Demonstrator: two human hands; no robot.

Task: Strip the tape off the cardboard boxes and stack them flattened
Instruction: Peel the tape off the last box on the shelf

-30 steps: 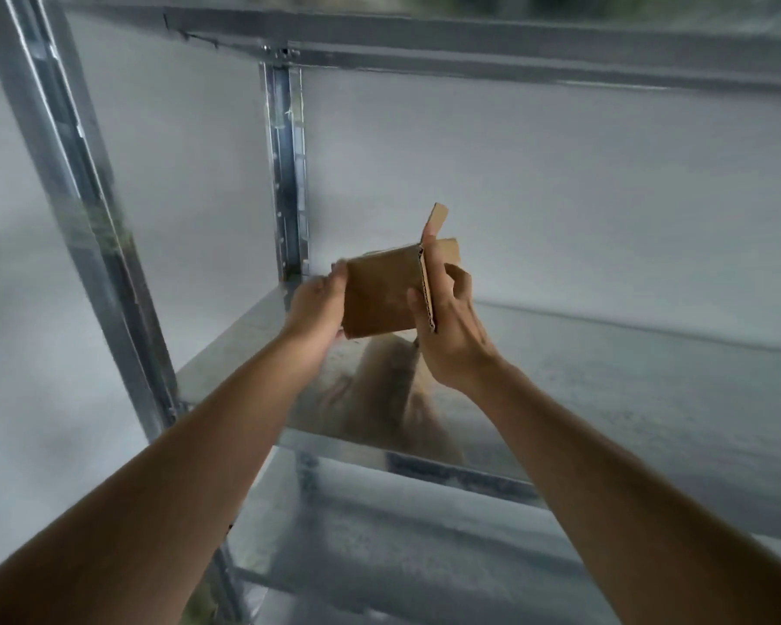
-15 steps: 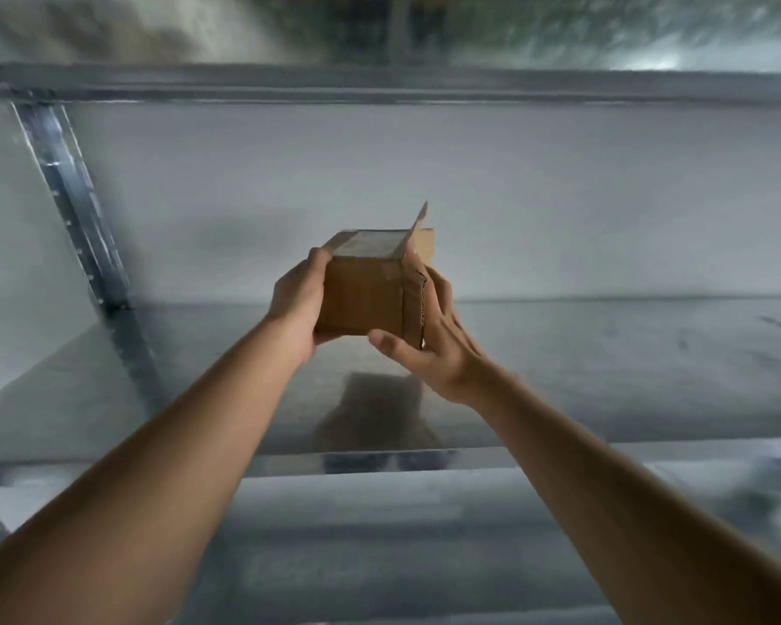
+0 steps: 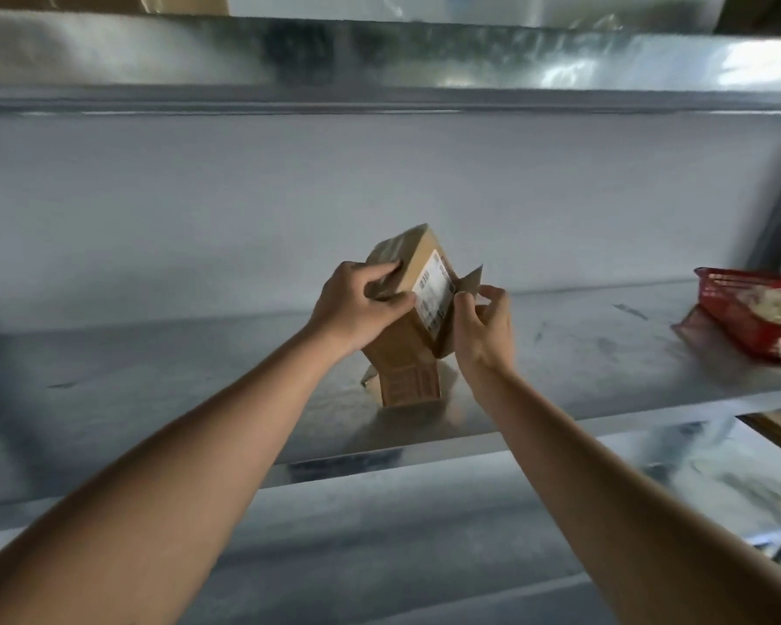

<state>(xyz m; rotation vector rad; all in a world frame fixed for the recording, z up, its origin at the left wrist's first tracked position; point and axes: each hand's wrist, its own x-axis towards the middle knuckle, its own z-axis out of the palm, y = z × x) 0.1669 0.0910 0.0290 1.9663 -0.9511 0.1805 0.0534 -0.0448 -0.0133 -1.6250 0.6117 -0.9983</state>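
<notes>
At far left, left forearm comes in from the bottom corner, angled up and right across the metal shelf (image 3: 163, 376). Left hand (image 3: 357, 309) sits palm-down on the near-left face of the cardboard box (image 3: 406, 336), fingers curled over its upper edge, thumb pressed along the side, so it's gripping the box. Box is tilted, top leaning away and left, its lower end touching the shelf just below both hands (a reflection shows under it). Shiny tape (image 3: 386, 259) covers the top-left corner, right under the left fingertips. White shipping label (image 3: 434, 295) lies on the upward face, between the two hands. Right of the label, an opened flap (image 3: 472, 281) sticks up. Right hand (image 3: 485, 327) is at the box's right edge, wrist bent back, thumb and fingers curled and pinching at the flap; exact contact is hard to make out. Right forearm runs down to the bottom right corner. Well right of that hand, a red packet (image 3: 749, 309) lies on the shelf.
</notes>
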